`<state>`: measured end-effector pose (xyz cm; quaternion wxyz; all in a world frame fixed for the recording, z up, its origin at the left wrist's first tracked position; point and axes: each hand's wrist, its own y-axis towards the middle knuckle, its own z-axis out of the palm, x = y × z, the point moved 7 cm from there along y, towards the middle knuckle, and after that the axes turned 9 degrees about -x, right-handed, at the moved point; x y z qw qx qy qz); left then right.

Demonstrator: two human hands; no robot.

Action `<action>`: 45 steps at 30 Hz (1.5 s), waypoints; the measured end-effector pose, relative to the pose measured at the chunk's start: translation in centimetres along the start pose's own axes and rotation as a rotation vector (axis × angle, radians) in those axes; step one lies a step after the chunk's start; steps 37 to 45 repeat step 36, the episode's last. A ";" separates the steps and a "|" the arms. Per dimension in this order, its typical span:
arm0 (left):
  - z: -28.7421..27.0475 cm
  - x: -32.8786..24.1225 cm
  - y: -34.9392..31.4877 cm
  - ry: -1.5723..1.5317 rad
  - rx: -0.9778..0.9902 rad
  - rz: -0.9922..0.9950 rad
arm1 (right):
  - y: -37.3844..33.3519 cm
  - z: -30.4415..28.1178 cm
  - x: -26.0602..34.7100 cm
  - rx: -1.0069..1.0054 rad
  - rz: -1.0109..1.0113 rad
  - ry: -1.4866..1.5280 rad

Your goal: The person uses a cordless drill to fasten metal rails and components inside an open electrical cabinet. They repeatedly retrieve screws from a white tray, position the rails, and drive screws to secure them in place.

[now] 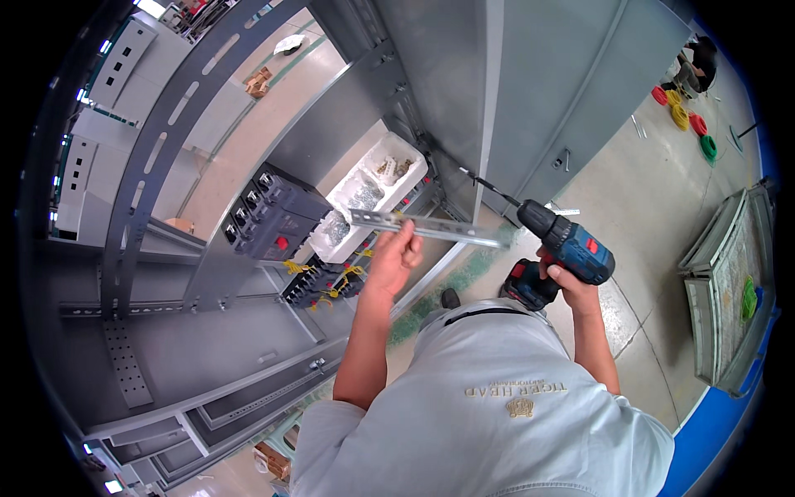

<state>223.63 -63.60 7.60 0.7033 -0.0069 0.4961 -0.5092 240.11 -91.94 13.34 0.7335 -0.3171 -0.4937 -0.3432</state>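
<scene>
My left hand (397,258) is closed on a slotted metal rail (447,231), held out level in front of me. In my right hand (571,286) is a blue and black cordless drill (571,244), gripped by its handle. Its long driver bit (489,186) points away, up and to the left, touching nothing I can make out. Behind the rail, a white foam tray (368,189) holds bolts and small hardware in separate compartments. Left of that tray a dark circuit breaker (277,217) is mounted in the grey metal cabinet (331,124).
The cabinet's slotted frame (157,157) spans the left side. A grey door (563,99) stands open ahead. Yellow wires (335,282) hang by a lower breaker (310,286). To the right is a metal-framed cart (729,290). Far right, a person (698,66) crouches near coloured coils (679,116).
</scene>
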 end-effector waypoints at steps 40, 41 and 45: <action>3.9 -4.4 6.7 -0.596 -0.040 0.080 | -0.3 4.1 -2.6 0.114 0.060 -0.179; 3.9 -4.4 6.7 -0.596 -0.040 0.080 | -0.3 4.1 -2.6 0.114 0.060 -0.179; 3.9 -4.4 6.7 -0.596 -0.040 0.080 | -0.3 4.1 -2.6 0.114 0.060 -0.179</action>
